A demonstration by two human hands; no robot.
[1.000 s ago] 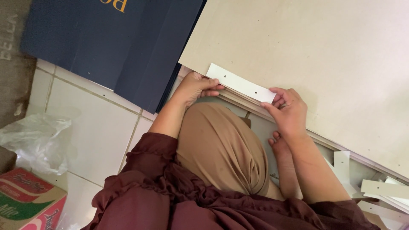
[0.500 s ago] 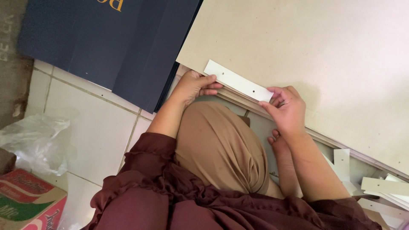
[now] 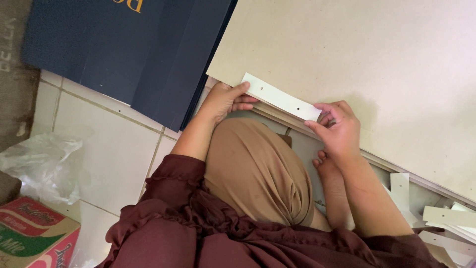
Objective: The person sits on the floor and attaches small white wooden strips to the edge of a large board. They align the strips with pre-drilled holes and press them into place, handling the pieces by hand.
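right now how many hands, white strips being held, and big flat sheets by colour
hands: 2, left hand and right hand
white strip held: 1
navy sheets: 1 stack
tan board: 1
total: 5

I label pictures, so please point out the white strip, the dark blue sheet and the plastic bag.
white strip [image 3: 280, 97], head view, middle of its face
dark blue sheet [image 3: 124, 49], head view, its flat surface
plastic bag [image 3: 42, 161], head view, crumpled middle
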